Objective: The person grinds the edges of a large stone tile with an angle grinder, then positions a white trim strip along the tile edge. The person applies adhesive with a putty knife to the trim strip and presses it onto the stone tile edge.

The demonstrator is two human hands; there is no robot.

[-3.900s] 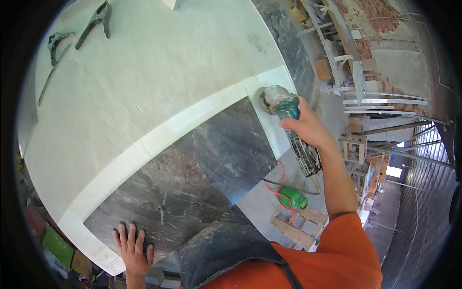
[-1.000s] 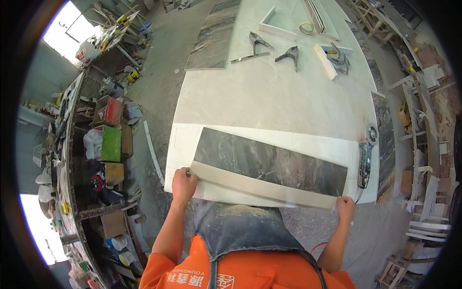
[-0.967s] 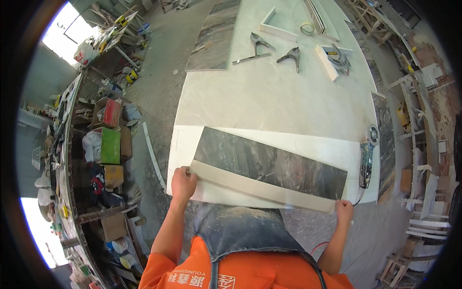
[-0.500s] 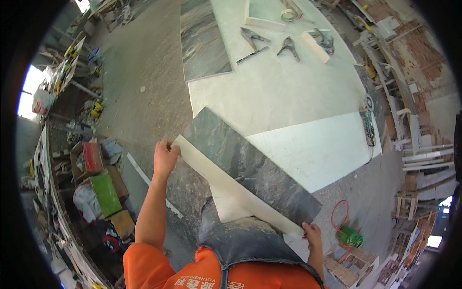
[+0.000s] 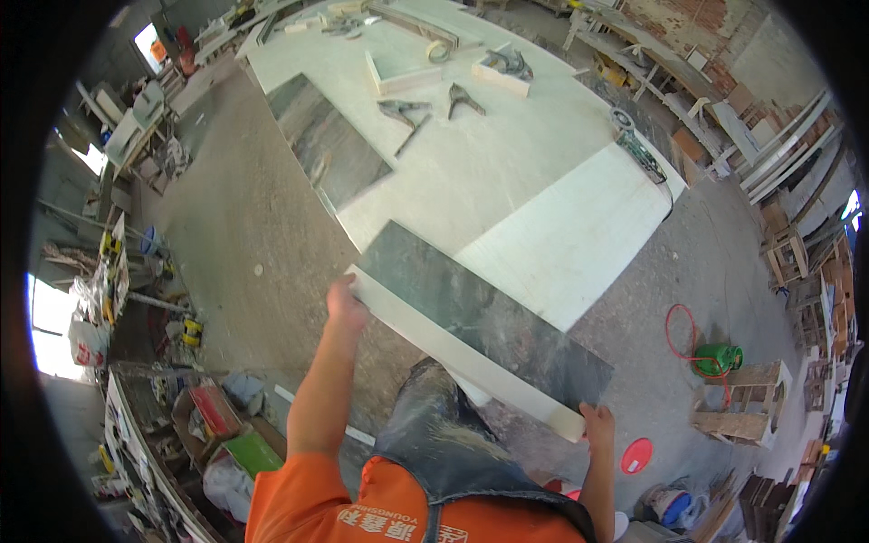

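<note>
A long dark grey, stone-patterned slab (image 5: 484,312) with a pale strip (image 5: 466,355) along its near long edge is held level in front of my apron. My left hand (image 5: 347,306) grips its left end, fingers closed around the corner by the pale strip. At the right end, my right hand (image 5: 597,425) holds the other corner, with the thumb near the dark face and the remaining fingers partly hidden. The slab's far left part overlaps the near edge of the white worktable (image 5: 507,190) in view; whether it touches cannot be told.
On the worktable lie a patterned dark slab (image 5: 330,140), spring clamps (image 5: 465,101), a tape roll (image 5: 437,52), white-edged pieces (image 5: 403,83) and an angle grinder (image 5: 641,156). A green gas cylinder (image 5: 718,359) with a red hose stands right. Cluttered shelving (image 5: 172,434) is at lower left.
The view has turned, so more of the worktable's far end shows and its items sit further left. Both hands still hold the slab, and less of the pale underside piece shows below it.
</note>
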